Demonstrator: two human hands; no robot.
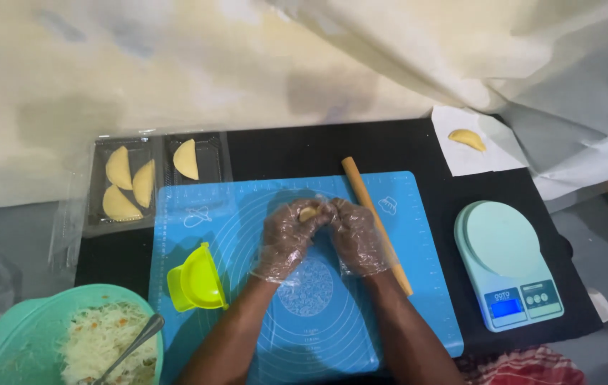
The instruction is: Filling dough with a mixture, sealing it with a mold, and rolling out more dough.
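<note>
A black surface (pixel 304 150) carries a blue mat (pixel 418 285), the landmark here. Off its upper-left corner sit two clear plastic trays (pixel 207 167) of folded yellow pastries. Over the mat's middle, the gloved left hand (pixel 286 239) and right hand (pixel 356 235) curl together, pinching a small dough piece (pixel 309 212) between the fingertips.

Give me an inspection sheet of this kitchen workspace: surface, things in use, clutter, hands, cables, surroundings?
Surface: blue baking mat on a black table.
Job's things: dough piece pinched between both hands; rolling pin lies beside them; yellow dumpling press, open.
Clutter: four folded pastries in black trays, one pastry on paper, green bowl of shredded filling with spoon, kitchen scale.
Hands: left hand and right hand, in clear plastic gloves.
Cables: nothing seen.
Surroundings: pale cloth draped behind.
</note>
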